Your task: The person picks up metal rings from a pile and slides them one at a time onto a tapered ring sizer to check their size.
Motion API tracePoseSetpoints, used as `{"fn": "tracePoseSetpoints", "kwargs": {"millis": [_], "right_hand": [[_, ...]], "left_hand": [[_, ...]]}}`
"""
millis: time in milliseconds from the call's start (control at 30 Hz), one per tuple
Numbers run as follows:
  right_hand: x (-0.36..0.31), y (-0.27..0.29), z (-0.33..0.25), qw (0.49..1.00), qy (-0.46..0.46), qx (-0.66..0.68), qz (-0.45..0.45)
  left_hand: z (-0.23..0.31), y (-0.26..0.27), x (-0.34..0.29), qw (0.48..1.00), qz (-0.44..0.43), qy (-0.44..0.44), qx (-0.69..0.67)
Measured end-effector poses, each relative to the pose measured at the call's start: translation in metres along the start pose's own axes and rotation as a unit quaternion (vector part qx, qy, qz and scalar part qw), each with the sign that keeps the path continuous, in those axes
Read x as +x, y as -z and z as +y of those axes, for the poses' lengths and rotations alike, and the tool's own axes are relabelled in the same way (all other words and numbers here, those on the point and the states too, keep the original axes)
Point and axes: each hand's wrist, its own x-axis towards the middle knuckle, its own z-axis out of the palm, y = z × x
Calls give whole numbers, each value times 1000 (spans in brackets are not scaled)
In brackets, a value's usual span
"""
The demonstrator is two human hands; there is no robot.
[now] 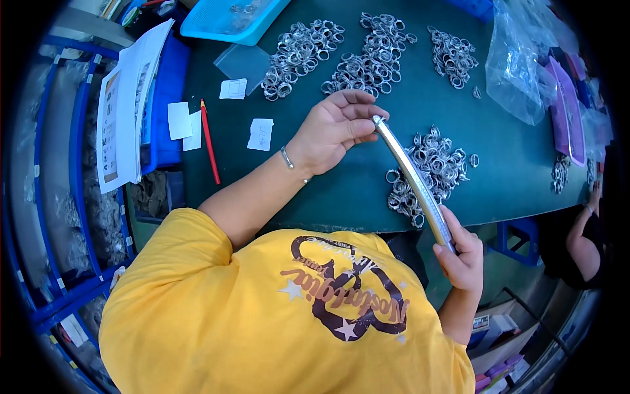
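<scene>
A long metal ring mandrel [412,176], marked with a scale along its side, slants across in front of me above the table edge. My right hand [462,255] is closed around its near, lower end. At the far, thin end my left hand [333,130] pinches a small silver ring [378,119] between thumb and fingers, right at the mandrel's tip. Part of that ring is hidden by the fingertips. Beneath and beside the mandrel lies a pile of silver rings [441,161] on the green table [289,190].
More ring piles [305,52], [371,56], [453,58] lie farther back. Paper slips [260,134], a red pen [210,141] and a blue bin [167,105] are left. A light-blue tray [230,29] stands behind. Right are a plastic bag [518,72], a purple tray [566,111] and another person [584,243].
</scene>
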Motion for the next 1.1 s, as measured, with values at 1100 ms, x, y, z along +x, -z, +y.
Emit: {"fn": "tracePoseSetpoints", "kwargs": {"millis": [1100], "right_hand": [[-1, 3, 9, 989, -81, 119, 24]], "left_hand": [[73, 66, -2, 538, 210, -314, 754]]}}
